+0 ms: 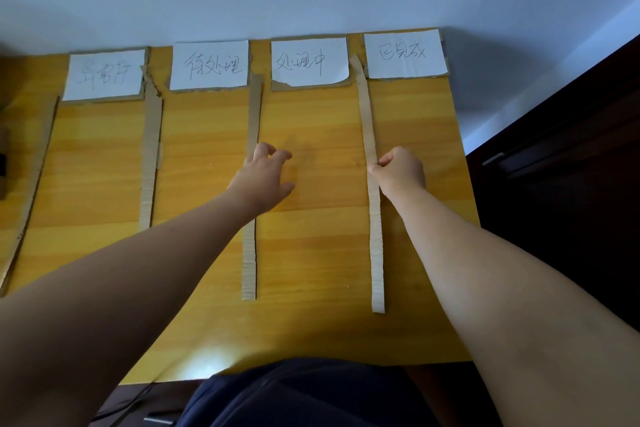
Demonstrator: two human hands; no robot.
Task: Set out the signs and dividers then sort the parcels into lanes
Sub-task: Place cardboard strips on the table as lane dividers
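Pinching the fourth divider (367, 107) midway along with the right hand (401, 172), thumb and forefinger clamped on the strip. Hovering the left hand (265, 177) over the table (311, 322), fingers loosely curled and gripping nothing, just beside the third divider (254, 107).

Risking a skewed lane: tugging so thin a strip from its middle, likely bowing it or swinging its far tip against the signs (209, 65) lining the table's far edge. Also risking a nudge to the third divider, with the left forearm (156, 253) crossing above it.

Leaving a lane's width between the fourth divider and the table's right edge, plus bare wood between strips and along the table's near edge. Showing no parcels anywhere on the table.
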